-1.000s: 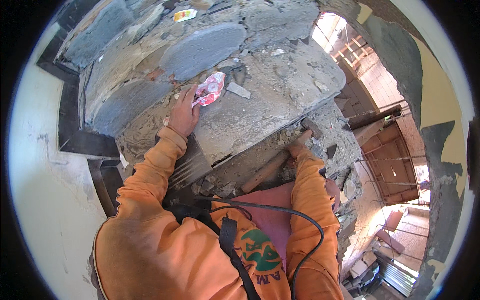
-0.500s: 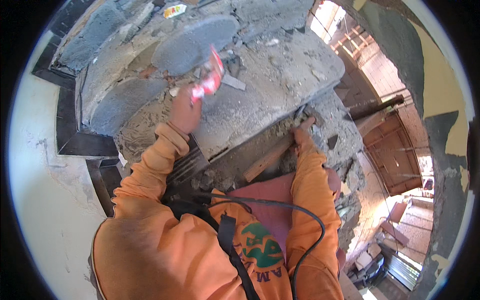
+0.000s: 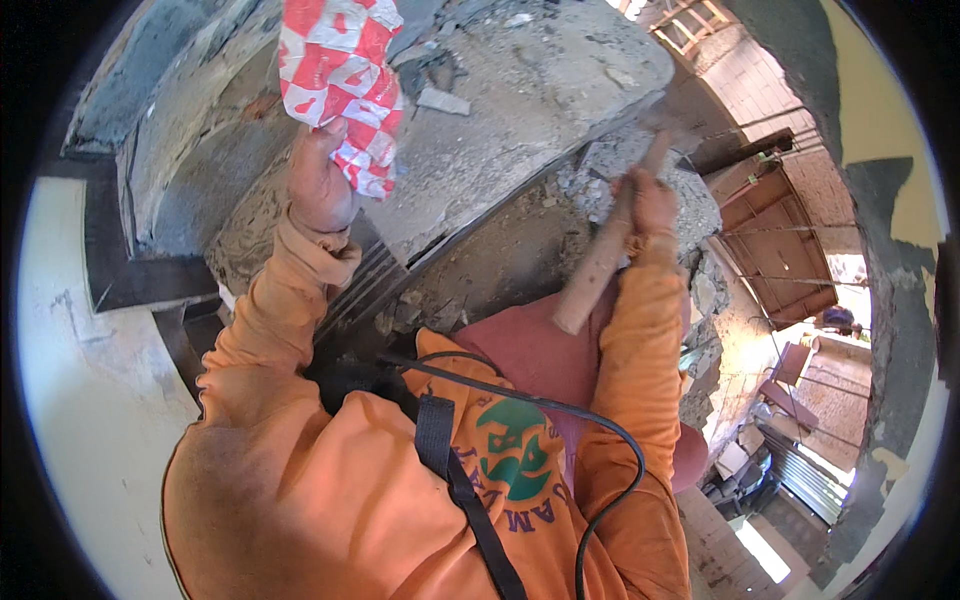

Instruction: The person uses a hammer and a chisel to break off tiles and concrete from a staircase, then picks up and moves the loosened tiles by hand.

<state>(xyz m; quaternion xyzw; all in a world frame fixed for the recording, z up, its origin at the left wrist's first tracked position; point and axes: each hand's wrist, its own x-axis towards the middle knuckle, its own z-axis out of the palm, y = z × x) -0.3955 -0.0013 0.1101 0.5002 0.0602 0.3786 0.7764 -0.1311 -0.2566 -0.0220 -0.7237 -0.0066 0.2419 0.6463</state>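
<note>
My left hand [image 3: 322, 185] is closed on a red-and-white checkered wrapper [image 3: 345, 75], which hangs crumpled and spread out above the dusty concrete slab [image 3: 480, 190]. My right hand [image 3: 650, 203] grips a wooden stick [image 3: 592, 282] around its upper part. The stick slants, with its lower end over my reddish trouser leg [image 3: 515, 335]. Its far end is smeared by motion, so I cannot tell whether anything is fixed there. Between my arms, below the slab's edge, lies a rubble-filled recess [image 3: 500, 255].
A flat grey chip [image 3: 443, 101] lies on the slab. Dark tile edging [image 3: 150, 280] borders the left, beside a white wall [image 3: 90, 400]. Broken masonry [image 3: 705, 290] and a large opening down to a lower area are on the right. A black cable [image 3: 560, 405] crosses my front.
The wrapper has come up and nearer in my left hand and now shows much larger. My right hand has lifted the wooden stick off the recess and moved it rightward.
</note>
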